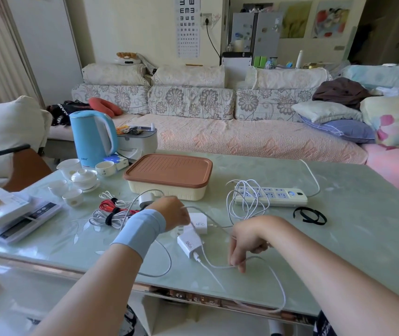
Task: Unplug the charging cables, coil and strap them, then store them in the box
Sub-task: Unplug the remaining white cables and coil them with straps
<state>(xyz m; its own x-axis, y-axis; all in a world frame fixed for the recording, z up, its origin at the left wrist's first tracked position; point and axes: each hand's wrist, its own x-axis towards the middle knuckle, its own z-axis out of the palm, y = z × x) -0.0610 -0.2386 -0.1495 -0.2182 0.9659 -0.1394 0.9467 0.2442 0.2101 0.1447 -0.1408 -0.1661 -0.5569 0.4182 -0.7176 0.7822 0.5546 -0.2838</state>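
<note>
My left hand (173,212), with a blue wristband, is closed around a thin white cable near two white charger bricks (191,241). Below and to the right, my right hand (244,241) pinches the white cable (215,264) that runs out of the nearer brick and loops over the table edge. A cream box with a brown lid (169,175), shut, stands behind my hands. To its right lies a white power strip (271,196) with a loose white cable (244,202) heaped on its left end. Coiled red and grey cables bound with black straps (112,213) lie at left.
A loose black strap (310,215) lies right of the power strip. A blue kettle (91,137), white teacups (82,177) and a scale with papers (14,214) crowd the table's left side. A sofa runs behind the glass table (339,238).
</note>
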